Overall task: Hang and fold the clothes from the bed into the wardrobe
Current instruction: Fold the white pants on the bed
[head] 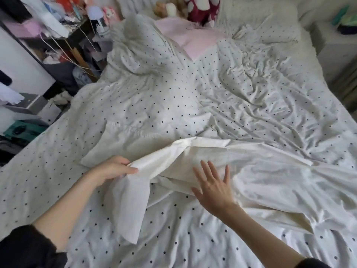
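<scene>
The white garment lies crumpled near the bed's front edge, its shape hard to make out against the dotted duvet. The left hand pinches a fold of it; the right hand rests on it, fingers spread. No writing is legible.

Readable text: none.
Duvet cover: only a pattern of dark dots, no letters or numbers.
White garment: plain cloth with no label or print showing, both at the left hand's pinch and under the flat right hand.
Cluttered shelf: up and to the left of the pinch; any packaging there is too blurred to read.
</scene>
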`<state>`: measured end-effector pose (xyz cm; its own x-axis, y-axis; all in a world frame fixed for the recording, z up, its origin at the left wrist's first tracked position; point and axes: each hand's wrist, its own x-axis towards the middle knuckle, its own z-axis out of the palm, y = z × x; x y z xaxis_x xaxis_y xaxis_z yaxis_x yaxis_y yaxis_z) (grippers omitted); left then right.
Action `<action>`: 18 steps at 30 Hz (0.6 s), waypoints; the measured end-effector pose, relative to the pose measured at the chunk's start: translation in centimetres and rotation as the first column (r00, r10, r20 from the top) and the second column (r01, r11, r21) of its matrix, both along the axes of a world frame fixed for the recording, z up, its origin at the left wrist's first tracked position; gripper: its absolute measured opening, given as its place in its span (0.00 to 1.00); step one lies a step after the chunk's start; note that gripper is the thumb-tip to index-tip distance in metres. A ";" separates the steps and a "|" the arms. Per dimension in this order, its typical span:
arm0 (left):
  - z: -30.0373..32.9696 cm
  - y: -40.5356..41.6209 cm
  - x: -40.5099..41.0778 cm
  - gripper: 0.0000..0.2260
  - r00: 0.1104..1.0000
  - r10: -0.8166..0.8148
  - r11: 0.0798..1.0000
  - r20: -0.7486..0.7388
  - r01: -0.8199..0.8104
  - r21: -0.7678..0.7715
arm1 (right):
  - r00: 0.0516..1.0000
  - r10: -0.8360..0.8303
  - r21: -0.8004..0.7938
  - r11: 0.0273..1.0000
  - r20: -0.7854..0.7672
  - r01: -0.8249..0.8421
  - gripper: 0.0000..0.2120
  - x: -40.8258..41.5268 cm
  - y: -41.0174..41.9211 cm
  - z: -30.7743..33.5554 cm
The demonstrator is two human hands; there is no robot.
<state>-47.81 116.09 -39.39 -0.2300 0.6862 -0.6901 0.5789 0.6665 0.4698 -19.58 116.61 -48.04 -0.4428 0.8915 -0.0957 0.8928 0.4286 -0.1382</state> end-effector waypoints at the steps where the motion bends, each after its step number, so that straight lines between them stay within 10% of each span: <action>1: 0.6 0.7 -0.6 0.12 0.999 -0.024 0.998 -0.037 0.026 0.062 | 1.000 0.001 -0.010 1.000 0.001 -0.001 0.30 -0.5 -0.1 -0.1; 6: 2.9 4.6 -4.3 0.15 0.984 -0.134 0.934 -0.116 0.165 0.315 | 0.999 -0.040 0.005 0.999 0.000 0.040 0.30 -4.9 0.2 -0.5; 18: -3.0 15.0 -9.6 0.12 0.805 -0.117 0.831 -0.581 0.400 0.387 | 0.992 -0.125 0.199 0.972 0.004 0.122 0.36 -7.6 2.2 -5.0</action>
